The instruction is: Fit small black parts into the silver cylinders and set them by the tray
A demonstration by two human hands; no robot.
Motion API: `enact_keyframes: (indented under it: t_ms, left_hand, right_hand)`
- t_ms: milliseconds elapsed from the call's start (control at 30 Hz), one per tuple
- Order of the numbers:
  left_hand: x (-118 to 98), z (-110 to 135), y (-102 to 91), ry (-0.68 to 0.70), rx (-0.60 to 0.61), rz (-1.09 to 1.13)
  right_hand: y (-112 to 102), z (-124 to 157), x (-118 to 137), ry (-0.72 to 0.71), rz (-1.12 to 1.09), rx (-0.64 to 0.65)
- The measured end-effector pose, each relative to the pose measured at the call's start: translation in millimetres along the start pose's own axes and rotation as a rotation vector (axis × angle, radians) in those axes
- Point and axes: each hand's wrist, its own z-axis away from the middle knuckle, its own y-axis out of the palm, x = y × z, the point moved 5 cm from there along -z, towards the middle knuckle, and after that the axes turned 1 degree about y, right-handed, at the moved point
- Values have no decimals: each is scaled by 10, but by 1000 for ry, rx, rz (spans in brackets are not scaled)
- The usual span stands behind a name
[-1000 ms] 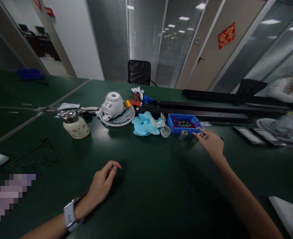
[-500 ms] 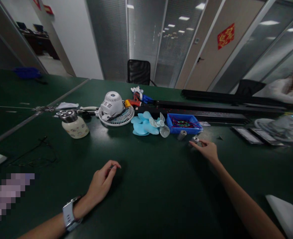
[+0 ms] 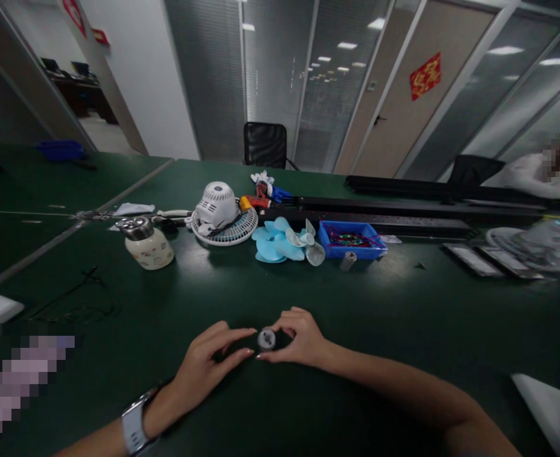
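My right hand (image 3: 301, 337) pinches a small grey cylindrical part (image 3: 266, 339) just above the dark green table (image 3: 337, 381), near its front middle. My left hand (image 3: 206, 362), a watch on its wrist, lies beside the part with fingers stretched toward it, the fingertips close to it but holding nothing. A second small grey cylinder (image 3: 348, 260) lies farther back, in front of the blue tray (image 3: 327, 240).
At the back stand a white fan motor on its grille (image 3: 222, 216), light blue fan blades (image 3: 280, 241), a cream jar with a metal lid (image 3: 147, 244) and long black bars (image 3: 403, 212). Another person sits far right (image 3: 546, 174). A white object (image 3: 553, 412) lies bottom right.
My right hand took a small grey cylinder from beside the blue tray and drew it back toward me, to my left hand. The left hand's fingers have stretched out toward it.
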Motion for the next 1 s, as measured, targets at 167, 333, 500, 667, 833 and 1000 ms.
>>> enact_keyframes:
  t_ms: [167,333,500,667,833,1000]
  left_hand:
    - [-64,11,-5,43,22,-33]
    - [-115,-10,-30,54,-17,-30]
    - [-71,10,-196,55,-232,-5]
    - [273,9,-79,-87,-54,-118]
    - [420,33,63,-89,111,-233]
    - [387,30,15,-107,90,-178]
  right_hand:
    - [219,-70,120,-47,-9,11]
    - [243,-56,136,-46,-11,11]
    - [242,-58,142,-51,-21,-13]
    - [239,-54,144,-42,-22,-28]
    - [244,-72,165,-29,-3,-6]
    - [-21,21,-12,26,70,44]
